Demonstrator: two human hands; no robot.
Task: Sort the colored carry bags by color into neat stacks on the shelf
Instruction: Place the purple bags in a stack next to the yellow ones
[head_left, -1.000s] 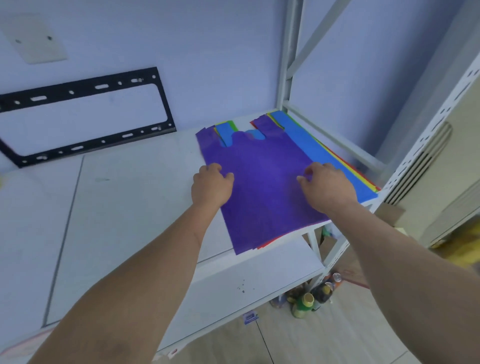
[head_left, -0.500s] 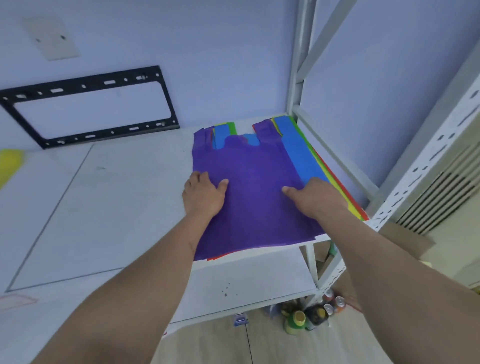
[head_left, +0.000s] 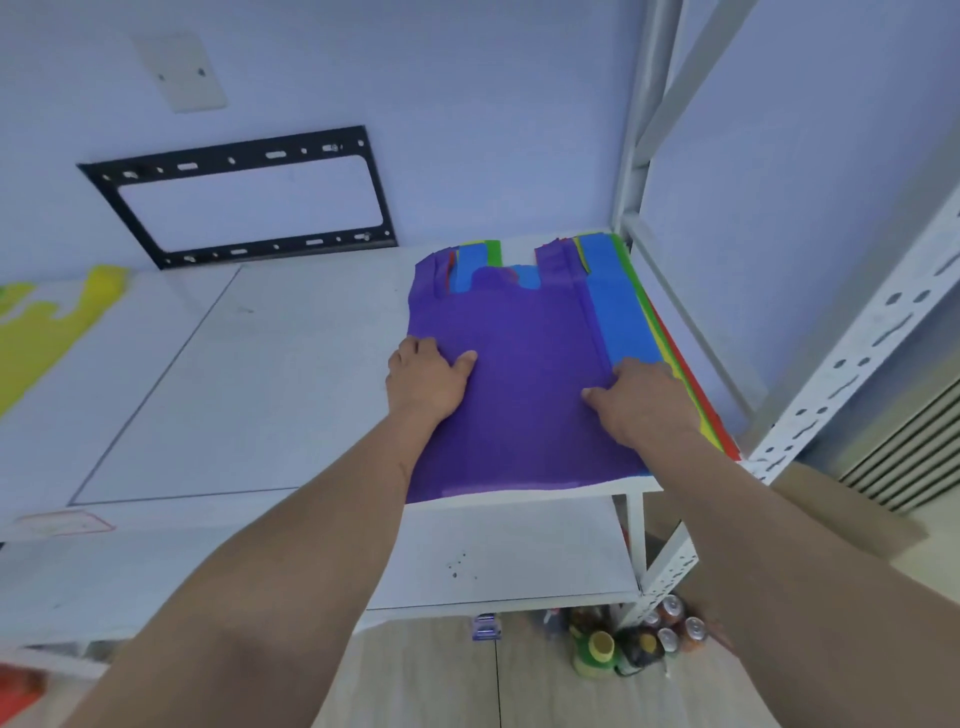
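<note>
A purple carry bag (head_left: 524, 379) lies flat on top of a mixed pile at the right end of the white shelf (head_left: 270, 374). Under it show a blue bag (head_left: 621, 312) and thin edges of green, yellow and red bags (head_left: 685, 384). My left hand (head_left: 426, 379) rests on the purple bag's left edge, fingers curled down, thumb spread. My right hand (head_left: 639, 400) presses on its right edge where it meets the blue bag. Whether either hand pinches the bag, I cannot tell. A yellow bag (head_left: 47, 332) lies at the shelf's far left.
White perforated shelf posts (head_left: 852, 353) stand to the right, and a lower shelf board (head_left: 509, 556) sits below. A black metal bracket (head_left: 239, 197) hangs on the wall behind. Bottles and cans (head_left: 634, 639) stand on the floor under the shelf.
The view has swung left, bringing the yellow bag into sight. The purple bag now lies squarer to the shelf's front edge, and both hands have stayed on its sides.
</note>
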